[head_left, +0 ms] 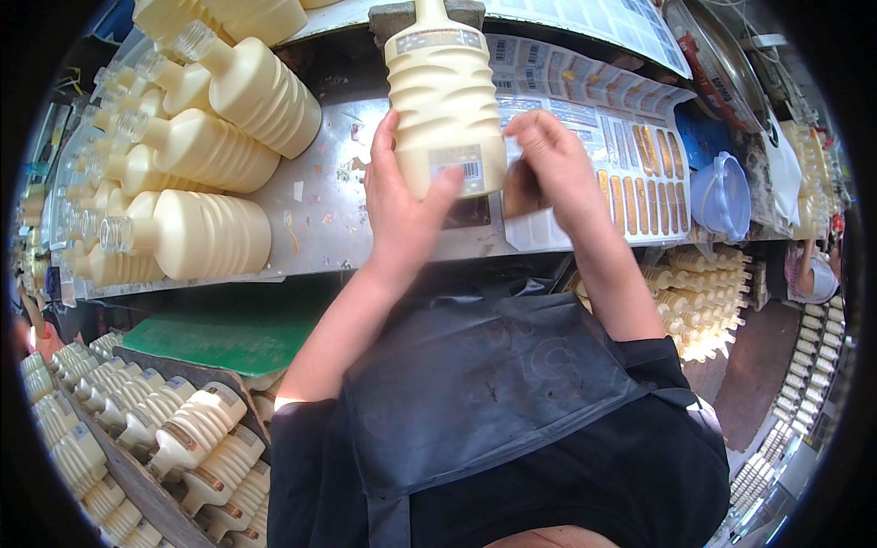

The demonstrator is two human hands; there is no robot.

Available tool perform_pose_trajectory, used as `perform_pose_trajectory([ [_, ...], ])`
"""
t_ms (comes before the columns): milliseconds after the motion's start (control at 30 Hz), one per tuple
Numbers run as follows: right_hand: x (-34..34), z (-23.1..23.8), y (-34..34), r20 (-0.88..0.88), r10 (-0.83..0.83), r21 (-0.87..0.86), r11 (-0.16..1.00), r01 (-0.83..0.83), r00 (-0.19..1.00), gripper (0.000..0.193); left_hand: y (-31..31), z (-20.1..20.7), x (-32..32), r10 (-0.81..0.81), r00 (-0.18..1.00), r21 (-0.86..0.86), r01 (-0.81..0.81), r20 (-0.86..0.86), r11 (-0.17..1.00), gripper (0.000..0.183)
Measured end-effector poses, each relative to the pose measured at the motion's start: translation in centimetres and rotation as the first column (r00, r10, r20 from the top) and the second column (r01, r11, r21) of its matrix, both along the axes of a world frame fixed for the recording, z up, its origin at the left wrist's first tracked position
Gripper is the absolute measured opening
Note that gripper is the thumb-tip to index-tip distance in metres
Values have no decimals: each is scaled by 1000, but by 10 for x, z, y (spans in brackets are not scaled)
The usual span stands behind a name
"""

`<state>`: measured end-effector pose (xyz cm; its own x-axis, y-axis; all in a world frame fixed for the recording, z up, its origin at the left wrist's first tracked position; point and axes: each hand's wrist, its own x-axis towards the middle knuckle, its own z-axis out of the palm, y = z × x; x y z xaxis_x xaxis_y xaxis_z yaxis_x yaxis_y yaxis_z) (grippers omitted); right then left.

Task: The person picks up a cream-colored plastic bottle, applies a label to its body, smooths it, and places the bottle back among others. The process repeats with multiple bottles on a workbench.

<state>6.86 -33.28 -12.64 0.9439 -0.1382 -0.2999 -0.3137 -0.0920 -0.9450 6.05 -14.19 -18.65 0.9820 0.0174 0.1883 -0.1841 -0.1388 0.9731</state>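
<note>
A ridged cream bottle (448, 100) lies with its neck pointing away and its base toward me. The neck end rests at a dark grey block (388, 20). My left hand (402, 196) grips the bottle near its base, thumb over a clear label (464, 168) with a barcode. Another label band (434, 39) runs across its shoulder. Just right of the base, my right hand (553, 164) has its fingers closed on a flat brown piece (525, 190), smeared by motion; its exact kind is unclear. Beneath that hand are sheets of labels (639, 151), some gold.
Cream bottles (210, 228) are stacked on their sides at the left of the metal table (315, 219). A blue plastic tub (722, 196) stands at the right. More bottles fill a crate (196, 438) at lower left and a pile (699, 297) at lower right. A green board (219, 329) lies below the table edge.
</note>
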Motion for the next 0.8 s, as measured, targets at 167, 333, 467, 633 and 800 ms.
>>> perform_pose_trajectory([
  [167,-5,13,7,458,223,-370,928,-44,861,28,2,-4,1,5,999,70,-8,39,998,96],
  [333,-10,26,20,643,374,-660,713,236,668,22,3,-10,1,42,995,-2,-42,94,999,79],
  [467,-32,30,32,650,687,-757,626,189,325,25,6,-9,-1,1,1000,-286,-4,-8,958,52],
  [633,-49,13,35,583,215,-464,880,104,783,20,6,-5,-1,-9,999,-404,-11,-48,915,46],
  [800,-45,-1,38,495,300,-511,860,-6,816,36,0,-6,4,126,985,155,-144,119,977,61],
])
